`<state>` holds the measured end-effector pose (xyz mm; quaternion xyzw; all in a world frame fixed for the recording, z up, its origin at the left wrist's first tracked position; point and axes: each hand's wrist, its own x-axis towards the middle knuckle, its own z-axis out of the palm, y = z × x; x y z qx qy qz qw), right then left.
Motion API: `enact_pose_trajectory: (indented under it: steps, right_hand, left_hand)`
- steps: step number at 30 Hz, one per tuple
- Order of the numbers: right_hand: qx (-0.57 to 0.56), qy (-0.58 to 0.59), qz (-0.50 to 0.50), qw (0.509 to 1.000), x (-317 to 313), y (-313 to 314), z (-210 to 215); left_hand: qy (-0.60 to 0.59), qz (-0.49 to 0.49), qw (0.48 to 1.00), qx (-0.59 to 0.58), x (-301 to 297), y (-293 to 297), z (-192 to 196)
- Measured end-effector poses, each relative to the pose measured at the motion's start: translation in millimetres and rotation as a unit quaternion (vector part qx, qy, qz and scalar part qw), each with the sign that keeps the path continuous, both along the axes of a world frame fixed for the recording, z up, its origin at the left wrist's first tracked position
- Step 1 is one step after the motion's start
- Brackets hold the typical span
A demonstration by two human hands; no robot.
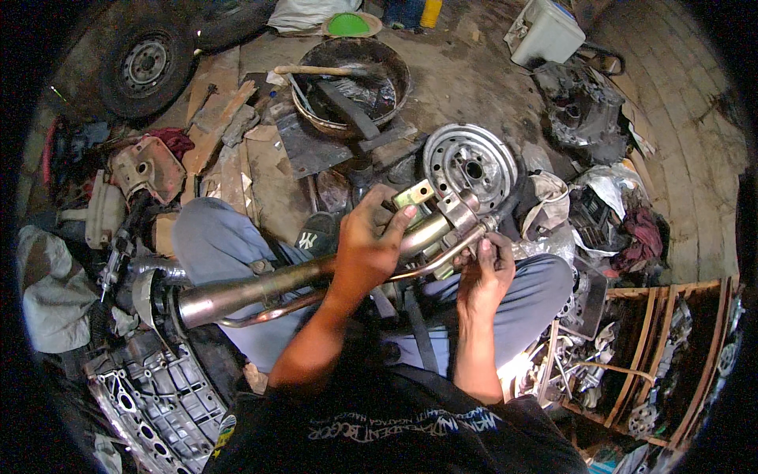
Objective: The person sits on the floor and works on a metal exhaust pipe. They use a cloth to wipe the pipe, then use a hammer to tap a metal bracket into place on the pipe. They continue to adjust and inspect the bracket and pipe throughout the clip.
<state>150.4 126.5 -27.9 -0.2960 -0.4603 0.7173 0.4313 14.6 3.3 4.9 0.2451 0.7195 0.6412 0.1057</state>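
A long brassy metal cylinder (pixel 257 292), which looks like a hydraulic cylinder, lies slantwise across my lap. Along its side runs a thin metal pipe (pixel 430 265). My left hand (pixel 369 237) is closed over the upper part of the cylinder, its thumb near a yellowish bracket (pixel 414 193) with a hole. At the far right end sits a clamp-like collar (pixel 458 212). My right hand (pixel 485 276) pinches with thumb and fingers at the pipe's end fitting (pixel 489 224), just below the collar. What exactly lies between these fingertips is partly hidden.
Ahead stands a dark round basin (pixel 401 65) with a wooden-handled tool (pixel 316 70) across it. A steel wheel rim (pixel 442 150) lies right of centre. An engine block (pixel 150 395) sits at lower left, a tyre (pixel 118 75) at far left, a wooden parts rack (pixel 632 355) at right.
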Motion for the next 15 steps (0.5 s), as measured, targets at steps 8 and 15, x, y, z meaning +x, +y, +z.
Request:
enact_pose_trajectory:
  steps: [8,15]
  right_hand:
    - [-0.162,0.078,0.039,0.983,-5,-5,-18]
    - [-0.398,0.168,-0.006,0.902,2,14,-68]
  left_hand:
    - [0.047,0.024,0.999,0.000,4,3,5]
    - [0.052,0.046,0.998,0.001,2,3,8]
